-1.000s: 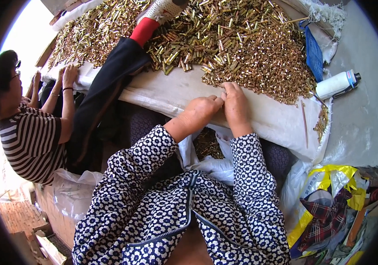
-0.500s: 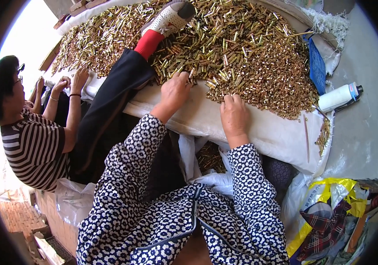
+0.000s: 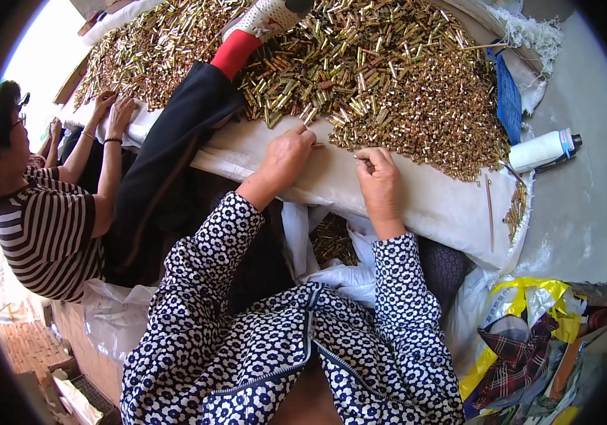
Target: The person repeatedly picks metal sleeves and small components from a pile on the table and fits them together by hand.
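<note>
My left hand (image 3: 288,157) is closed at the near edge of a large heap of brass-coloured metal rods (image 3: 332,60). A short brass-coloured metal rod (image 3: 318,145) pokes out beside its fingers. To the right, my right hand (image 3: 380,181) pinches thumb to forefinger over the white cloth (image 3: 445,207). A tiny brass-coloured piece (image 3: 356,156) shows at its fingertips, too small to tell its exact kind. Just beyond that hand lies a pile of small, nut-like metal pieces (image 3: 434,131). My hands are apart.
A leg in dark trousers with a red sock (image 3: 236,55) crosses the heap. At left, a person in a striped shirt (image 3: 52,234) works at the same heap. A white bottle (image 3: 544,151) lies at right. Below the edge, a white sack (image 3: 349,276) holds more metal pieces.
My left hand has drawn back from the heap's edge, a metal rod now showing in it. My right fingers have curled into a pinch. The neighbour's hands have shifted.
</note>
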The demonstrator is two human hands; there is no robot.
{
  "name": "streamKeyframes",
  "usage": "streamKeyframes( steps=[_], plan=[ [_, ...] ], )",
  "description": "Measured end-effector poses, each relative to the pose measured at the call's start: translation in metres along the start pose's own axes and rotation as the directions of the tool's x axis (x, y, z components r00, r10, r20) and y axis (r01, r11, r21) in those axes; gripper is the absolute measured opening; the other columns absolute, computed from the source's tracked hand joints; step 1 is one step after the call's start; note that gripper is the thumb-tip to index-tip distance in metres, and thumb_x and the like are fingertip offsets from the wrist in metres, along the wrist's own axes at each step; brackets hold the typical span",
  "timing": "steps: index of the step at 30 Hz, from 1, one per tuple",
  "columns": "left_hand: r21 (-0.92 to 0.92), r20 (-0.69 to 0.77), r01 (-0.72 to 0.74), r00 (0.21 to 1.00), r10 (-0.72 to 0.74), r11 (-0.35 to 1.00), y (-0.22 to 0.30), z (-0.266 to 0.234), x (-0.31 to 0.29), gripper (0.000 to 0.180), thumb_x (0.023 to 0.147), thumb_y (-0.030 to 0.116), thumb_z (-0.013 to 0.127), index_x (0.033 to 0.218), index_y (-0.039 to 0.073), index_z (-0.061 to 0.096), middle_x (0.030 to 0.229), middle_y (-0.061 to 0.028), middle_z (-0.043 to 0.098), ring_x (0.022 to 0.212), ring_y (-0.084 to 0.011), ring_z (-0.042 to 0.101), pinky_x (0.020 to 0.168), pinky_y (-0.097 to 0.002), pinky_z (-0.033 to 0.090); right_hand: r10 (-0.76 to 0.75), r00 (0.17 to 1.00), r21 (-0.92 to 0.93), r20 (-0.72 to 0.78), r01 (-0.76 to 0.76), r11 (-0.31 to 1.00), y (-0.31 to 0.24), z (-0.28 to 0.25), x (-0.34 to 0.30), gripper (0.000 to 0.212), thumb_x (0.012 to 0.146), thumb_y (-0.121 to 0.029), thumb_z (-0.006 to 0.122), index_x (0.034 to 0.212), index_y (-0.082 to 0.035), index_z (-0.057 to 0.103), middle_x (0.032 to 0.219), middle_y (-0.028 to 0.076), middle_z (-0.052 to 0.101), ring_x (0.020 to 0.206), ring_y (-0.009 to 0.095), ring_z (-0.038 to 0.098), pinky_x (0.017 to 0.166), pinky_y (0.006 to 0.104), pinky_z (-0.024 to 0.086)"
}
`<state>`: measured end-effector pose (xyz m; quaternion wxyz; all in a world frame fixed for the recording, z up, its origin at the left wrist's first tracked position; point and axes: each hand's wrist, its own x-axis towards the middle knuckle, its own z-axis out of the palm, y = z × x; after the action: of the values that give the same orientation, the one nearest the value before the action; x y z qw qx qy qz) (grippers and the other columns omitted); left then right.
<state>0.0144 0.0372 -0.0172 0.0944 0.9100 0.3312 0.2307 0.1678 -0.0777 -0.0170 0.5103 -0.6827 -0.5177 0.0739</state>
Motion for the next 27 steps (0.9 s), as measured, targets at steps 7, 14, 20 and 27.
streamKeyframes(
  steps=[7,14,20,27],
  plan=[
    [-0.507,0.062,0.032,0.998,0.0,0.861,0.017,-0.016,-0.017,0.015,0.075,0.002,0.059,0.089,0.003,0.056,0.081,-0.0088,0.058,0.07,-0.0198,0.058,0.065,-0.0298,0.046,0.156,0.974,0.409,0.163,-0.211,0.888,-0.012,0.002,-0.016,0.008,0.077,-0.001,0.058,0.084,-0.003,0.06,0.08,0.001,0.058,0.067,0.007,0.054,0.063,0.0221,0.045],
    [-0.83,0.269,0.26,0.962,-0.054,0.493,0.031,-0.022,-0.032,0.006,0.083,0.004,0.056,0.087,0.001,0.052,0.072,0.0005,0.053,0.065,-0.0064,0.05,0.058,-0.0213,0.042,0.205,0.944,0.597,0.258,-0.323,0.734,-0.017,-0.001,-0.025,0.01,0.079,-0.002,0.057,0.089,-0.001,0.059,0.077,-0.001,0.057,0.069,0.005,0.052,0.065,0.0186,0.043],
    [-0.899,0.317,0.329,0.944,-0.089,0.29,0.03,-0.02,-0.037,0.008,0.085,0.009,0.056,0.09,0.002,0.054,0.072,0.0005,0.054,0.064,-0.0047,0.051,0.053,-0.0173,0.041,0.188,0.941,0.551,0.281,-0.319,0.772,-0.017,-0.003,-0.028,0.012,0.08,-0.001,0.057,0.092,0.0,0.059,0.08,0.0,0.058,0.071,0.005,0.052,0.069,0.0183,0.043],
    [-0.943,0.302,0.322,0.934,-0.191,0.083,0.038,-0.011,-0.037,0.01,0.086,0.011,0.056,0.09,0.002,0.055,0.074,-0.0007,0.056,0.061,-0.0048,0.053,0.047,-0.0169,0.042,0.045,0.985,0.425,0.165,-0.112,0.898,-0.02,-0.007,-0.027,0.013,0.079,-0.001,0.058,0.092,0.0,0.059,0.084,0.001,0.058,0.073,0.007,0.052,0.068,0.0188,0.043]
  ],
)
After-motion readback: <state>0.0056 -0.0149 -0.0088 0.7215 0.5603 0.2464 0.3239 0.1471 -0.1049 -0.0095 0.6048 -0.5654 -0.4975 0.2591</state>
